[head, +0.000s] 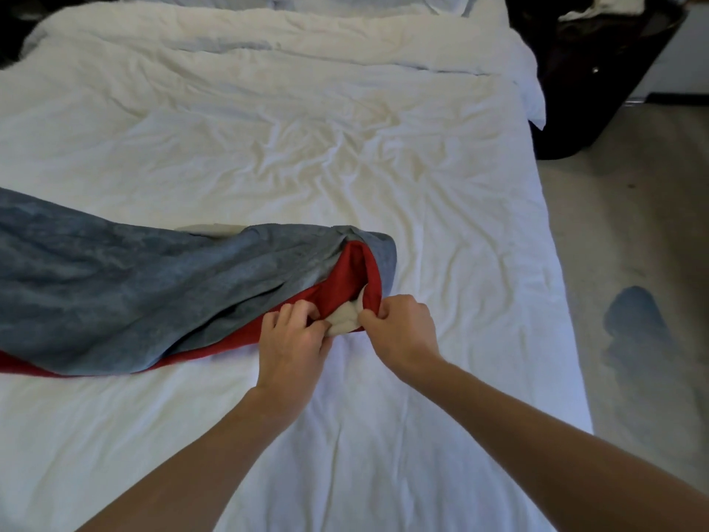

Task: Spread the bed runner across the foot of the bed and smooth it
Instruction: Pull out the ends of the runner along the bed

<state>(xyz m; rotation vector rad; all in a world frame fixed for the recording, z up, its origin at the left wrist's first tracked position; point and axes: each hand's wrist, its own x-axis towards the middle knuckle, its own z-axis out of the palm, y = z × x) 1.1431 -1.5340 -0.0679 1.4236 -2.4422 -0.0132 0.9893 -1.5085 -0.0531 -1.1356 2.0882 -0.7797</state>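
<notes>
White rumpled bed [268, 147], both arms outstretched, left hand [291, 339] and right hand [403, 328] fingers pinching bed runner [115, 286] end

The bed [422, 186] is covered with a white duvet [268, 147] that is wrinkled, most of all in its middle part. On the duvet lies 1 bed runner [115, 286], grey-blue on 1 side and red on the other. It is bunched and partly folded, not spread flat. It reaches from the left edge of the bed to about the middle of it, and the right half of the bed is bare. White pillows [291, 1] lie at the far end of the bed, well apart from the runner.
</notes>
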